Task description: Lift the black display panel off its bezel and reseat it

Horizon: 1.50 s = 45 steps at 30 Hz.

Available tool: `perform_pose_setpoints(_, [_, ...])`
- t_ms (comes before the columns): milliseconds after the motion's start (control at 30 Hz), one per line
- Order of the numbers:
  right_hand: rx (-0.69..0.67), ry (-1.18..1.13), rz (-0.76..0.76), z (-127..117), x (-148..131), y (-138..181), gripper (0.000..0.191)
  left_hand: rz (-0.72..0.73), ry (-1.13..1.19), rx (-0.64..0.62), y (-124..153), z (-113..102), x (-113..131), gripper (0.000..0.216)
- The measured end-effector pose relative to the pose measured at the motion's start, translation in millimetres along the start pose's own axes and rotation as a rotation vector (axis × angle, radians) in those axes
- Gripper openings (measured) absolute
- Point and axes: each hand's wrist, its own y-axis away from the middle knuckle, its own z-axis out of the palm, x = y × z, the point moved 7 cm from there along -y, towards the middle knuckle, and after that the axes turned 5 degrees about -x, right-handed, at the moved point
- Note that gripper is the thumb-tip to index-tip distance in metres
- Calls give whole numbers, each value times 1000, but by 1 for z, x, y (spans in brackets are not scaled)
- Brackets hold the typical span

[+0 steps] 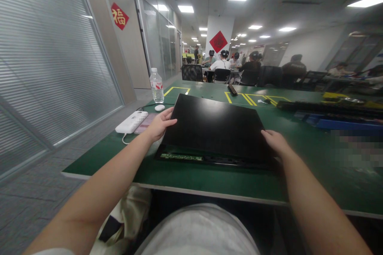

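Observation:
A glossy black display panel (pixel 217 123) lies between my hands at a slight tilt, its near edge lower. My left hand (pixel 162 124) grips the panel's left edge, thumb on top and the other fingers by the far side. At the right edge, my right hand (pixel 275 142) is closed on the rim; most of its fingers are hidden underneath. Below the panel's near edge shows a black frame (pixel 233 161). A narrow green circuit board (pixel 181 157) is visible along its left part. How far the panel sits above the frame I cannot tell.
On the green table (pixel 209 183), a white power bank (pixel 128 122), a phone (pixel 145 122), a round white case (pixel 159 108) and a water bottle (pixel 156 85) stand left. Black strips (pixel 323 107) and a blue tray (pixel 344 122) lie right. People sit farther back.

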Motion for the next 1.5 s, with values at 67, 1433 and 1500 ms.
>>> perform_pose_setpoints(67, [1,-87,35,0,3,2,38,2,-8,0,1,1,1,76])
perform_pose_setpoints(1433, [135,-1384,18,-38,-29,44,21,-163,-3,241,-2,-28,-7,30])
perform_pose_setpoints(1500, [163,-1407,24,-40,-26,43,19,-157,-21,295,-2,-34,-5,29])
